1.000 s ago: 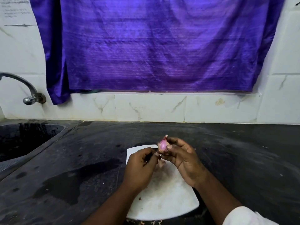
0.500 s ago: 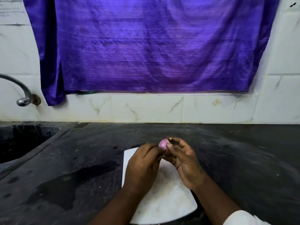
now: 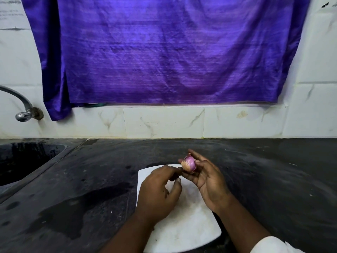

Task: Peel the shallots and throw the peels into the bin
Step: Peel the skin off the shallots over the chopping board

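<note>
A small purple shallot (image 3: pixel 190 164) with a patch of tan skin on its left side is held up in the fingertips of my right hand (image 3: pixel 209 181), just above the far end of a white cutting board (image 3: pixel 184 232). My left hand (image 3: pixel 158 190) is curled beside it, over the board. Its index fingertip meets the tan skin at the shallot's lower left, and the thumb sits just below. No bin is in view.
The board lies on a dark stone counter (image 3: pixel 273 179) with a wet patch (image 3: pixel 82 207) to its left. A sink (image 3: pixel 25 161) and a tap (image 3: pixel 23 114) are at far left. A purple cloth (image 3: pixel 164 52) hangs on the tiled wall behind.
My right hand has turned the shallot, so its purple side and tan skin now face me. My left hand has dropped slightly, its thumb coming away from the bulb.
</note>
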